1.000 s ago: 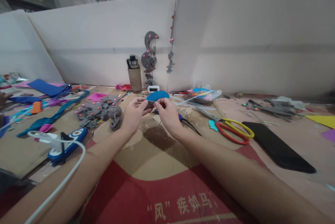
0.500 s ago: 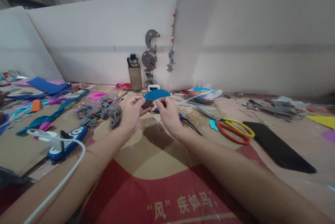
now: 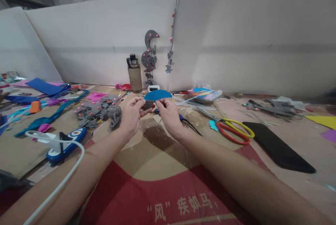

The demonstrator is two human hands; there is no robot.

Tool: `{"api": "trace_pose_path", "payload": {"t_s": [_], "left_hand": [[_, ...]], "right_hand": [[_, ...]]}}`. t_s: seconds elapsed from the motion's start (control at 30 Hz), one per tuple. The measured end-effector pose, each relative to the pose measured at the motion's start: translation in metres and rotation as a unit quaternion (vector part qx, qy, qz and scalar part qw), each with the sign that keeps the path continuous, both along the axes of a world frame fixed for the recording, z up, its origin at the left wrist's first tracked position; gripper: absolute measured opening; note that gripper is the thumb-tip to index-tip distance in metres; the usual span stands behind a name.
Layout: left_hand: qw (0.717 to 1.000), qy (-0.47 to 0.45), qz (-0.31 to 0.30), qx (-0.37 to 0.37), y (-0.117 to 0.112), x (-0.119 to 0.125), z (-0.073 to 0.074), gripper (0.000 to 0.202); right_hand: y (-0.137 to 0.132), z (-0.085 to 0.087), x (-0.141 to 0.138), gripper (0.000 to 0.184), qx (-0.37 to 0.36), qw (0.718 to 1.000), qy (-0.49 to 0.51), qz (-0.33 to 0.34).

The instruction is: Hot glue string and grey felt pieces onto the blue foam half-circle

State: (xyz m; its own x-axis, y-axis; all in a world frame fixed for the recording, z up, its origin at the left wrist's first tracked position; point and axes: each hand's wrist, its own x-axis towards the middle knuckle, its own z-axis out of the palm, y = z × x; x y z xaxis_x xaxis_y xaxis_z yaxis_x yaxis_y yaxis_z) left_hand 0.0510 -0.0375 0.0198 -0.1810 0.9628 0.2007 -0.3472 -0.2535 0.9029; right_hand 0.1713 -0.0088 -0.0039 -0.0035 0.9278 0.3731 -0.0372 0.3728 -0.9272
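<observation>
Between my two hands is a blue half-round piece (image 3: 158, 94), held up above the cardboard (image 3: 147, 163) with its curved edge at the top. A darker grey layer shows along its lower left edge. My left hand (image 3: 132, 115) pinches the left end between thumb and fingers. At the right end, the thumb and fingers of my right hand (image 3: 169, 115) close on the lower edge. A thin strand seems to hang below the right fingertips. Behind the hands lies a dark blue tool with a black cord (image 3: 193, 126), partly hidden.
Scissors with red and yellow handles (image 3: 233, 132) and a black phone-like slab (image 3: 278, 146) lie at right. To the left are grey yarn pieces (image 3: 90, 111), a blue-and-white power strip (image 3: 68, 144) and a white cable (image 3: 65, 184). A bottle (image 3: 135, 77) stands behind.
Both hands keep their hold in nearly the same place. The blue piece has tipped slightly, and a thin strand now shows below the right fingers. The view has shifted a little.
</observation>
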Motion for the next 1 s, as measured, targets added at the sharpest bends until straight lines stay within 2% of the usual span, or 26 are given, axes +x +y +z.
{"api": "trace_pose_path", "payload": {"t_s": [0.2,0.47,0.67,1.0], "left_hand": [[0.999,-0.018,-0.026,-0.01,0.001,-0.003,-0.001,0.013],[0.999,-0.016,-0.025,-0.015,0.001,-0.004,0.004,0.013],[0.997,-0.004,-0.075,-0.027,0.004,-0.011,0.008,0.014],[0.989,-0.025,-0.128,-0.067,0.011,-0.013,0.003,0.008]], "right_hand": [[0.004,-0.002,-0.002,0.023,-0.014,0.997,0.06,0.04],[0.0,0.001,-0.002,0.024,-0.053,0.988,0.121,0.085],[-0.005,0.006,-0.002,0.024,-0.052,0.979,0.153,0.123],[-0.007,0.009,-0.003,0.02,-0.077,0.97,0.195,0.12]]}}
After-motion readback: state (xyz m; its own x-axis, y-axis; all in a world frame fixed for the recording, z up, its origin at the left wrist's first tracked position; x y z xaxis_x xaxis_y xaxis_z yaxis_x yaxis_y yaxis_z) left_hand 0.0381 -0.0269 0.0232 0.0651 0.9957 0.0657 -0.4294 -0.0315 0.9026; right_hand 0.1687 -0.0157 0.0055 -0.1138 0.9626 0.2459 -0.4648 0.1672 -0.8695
